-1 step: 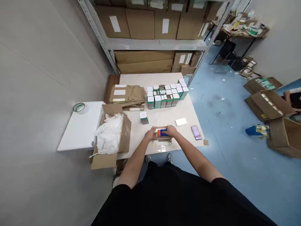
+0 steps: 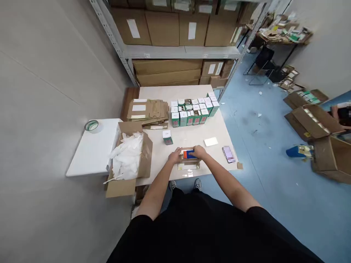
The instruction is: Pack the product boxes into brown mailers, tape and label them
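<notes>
Near the front edge of the table, a small open cardboard box lies between my hands. Inside it sits a flat blue and orange pack. My left hand grips the box at its left side. At the right side is my right hand, closed on the box edge with a digit resting over the blue part of the pack. An opened flap with a white label and shiny clear tape lies toward me. A single green and white carton stands just beyond my left hand.
Several green and white cartons stand in rows at the back. Flattened cardboard is stacked left of them. An open carton of white packing borders the table's left side. A white card and a purple item lie right.
</notes>
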Demonstrator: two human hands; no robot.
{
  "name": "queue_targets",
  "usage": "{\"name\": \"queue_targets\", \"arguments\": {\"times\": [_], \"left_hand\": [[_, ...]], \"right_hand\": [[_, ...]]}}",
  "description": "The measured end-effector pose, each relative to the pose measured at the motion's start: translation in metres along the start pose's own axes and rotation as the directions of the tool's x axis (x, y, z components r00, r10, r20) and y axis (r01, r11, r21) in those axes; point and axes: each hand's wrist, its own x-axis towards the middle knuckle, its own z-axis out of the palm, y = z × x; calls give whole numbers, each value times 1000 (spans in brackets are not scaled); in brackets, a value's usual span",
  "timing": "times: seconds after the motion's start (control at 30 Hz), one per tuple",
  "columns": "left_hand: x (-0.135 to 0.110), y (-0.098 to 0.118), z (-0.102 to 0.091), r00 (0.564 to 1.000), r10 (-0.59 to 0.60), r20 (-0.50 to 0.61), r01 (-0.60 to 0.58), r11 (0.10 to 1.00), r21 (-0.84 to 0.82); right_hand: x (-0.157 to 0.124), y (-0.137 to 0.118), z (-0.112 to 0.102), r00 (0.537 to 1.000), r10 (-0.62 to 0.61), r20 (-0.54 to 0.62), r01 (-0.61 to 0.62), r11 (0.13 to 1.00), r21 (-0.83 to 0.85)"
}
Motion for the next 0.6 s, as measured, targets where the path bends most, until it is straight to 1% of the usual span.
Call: {"name": "queue_targets", "arguments": {"times": [0.2,0.33,0.43,0.53,0.6], "left_hand": [[0,8,-6,996,-86,29,86,996,1],[0,10,-7,993,-113,16,114,993,-18],[1,12,-7,992,-128,12,129,991,-32],[3,13,-7,990,-142,16,143,989,-28],[4,14,-7,988,-152,15,153,988,-20]], "right_hand": [[4,21,-12,999,25,28,-26,998,49],[3,46,-16,999,39,22,-41,995,93],[2,75,-21,998,60,-7,-59,995,85],[-1,113,-25,994,105,-36,-101,990,99],[-6,141,-23,984,160,-74,-149,979,140]]}}
